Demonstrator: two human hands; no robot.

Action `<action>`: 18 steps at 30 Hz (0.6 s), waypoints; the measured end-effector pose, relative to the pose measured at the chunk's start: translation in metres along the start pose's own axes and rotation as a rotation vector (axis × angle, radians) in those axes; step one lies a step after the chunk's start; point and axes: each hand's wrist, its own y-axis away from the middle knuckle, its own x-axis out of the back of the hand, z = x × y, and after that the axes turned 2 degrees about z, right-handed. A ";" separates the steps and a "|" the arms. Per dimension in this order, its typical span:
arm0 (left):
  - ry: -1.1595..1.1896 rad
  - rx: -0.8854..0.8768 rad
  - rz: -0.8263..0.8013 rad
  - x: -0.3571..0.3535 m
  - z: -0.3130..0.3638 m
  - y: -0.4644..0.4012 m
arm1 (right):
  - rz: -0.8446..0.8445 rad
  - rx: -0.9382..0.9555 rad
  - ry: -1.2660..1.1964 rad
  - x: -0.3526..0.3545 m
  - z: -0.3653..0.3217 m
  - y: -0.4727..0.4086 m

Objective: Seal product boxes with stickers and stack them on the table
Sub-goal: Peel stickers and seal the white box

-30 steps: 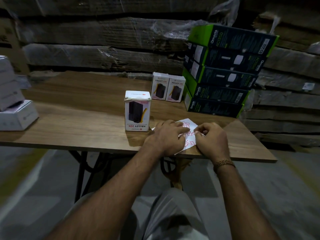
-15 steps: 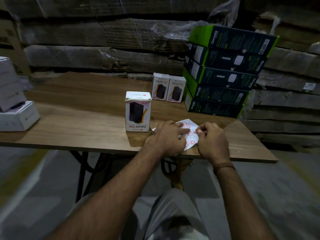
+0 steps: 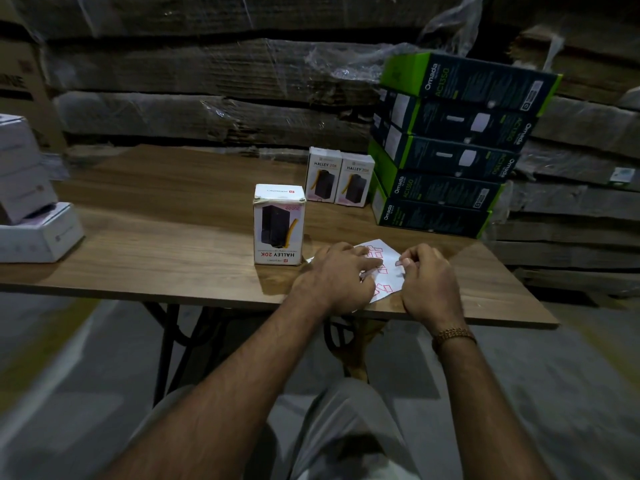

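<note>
A white sticker sheet with red-outlined stickers lies near the table's front edge. My left hand rests flat on the sheet, fingers spread over it. My right hand is at the sheet's right edge, its thumb and forefinger pinching a small sticker just above the paper. A white "HALLEY 20K" product box stands upside down just left of my left hand, apart from it. Two more such boxes stand side by side farther back.
The wooden table has a front edge just under my wrists. A stack of dark green-edged Omada boxes fills the back right. White boxes are piled at the left edge. Wrapped cardboard stacks stand behind.
My right hand's fingers have closed on a sticker at the sheet's right edge and lifted slightly. The left hand keeps pressing on the sheet. The boxes have stayed put.
</note>
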 end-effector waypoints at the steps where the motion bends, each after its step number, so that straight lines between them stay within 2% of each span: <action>1: 0.011 -0.002 0.002 0.001 0.000 0.001 | 0.007 -0.003 -0.016 0.000 0.000 0.001; 7: 0.220 0.020 0.124 -0.001 -0.005 0.004 | 0.049 -0.038 -0.091 0.002 -0.001 0.004; 11: 0.330 -0.086 0.368 -0.005 -0.007 0.011 | 0.051 -0.051 -0.066 0.002 -0.004 0.005; 18: 0.218 -0.309 0.785 0.011 0.005 0.043 | 0.088 -0.031 -0.067 0.001 -0.001 0.006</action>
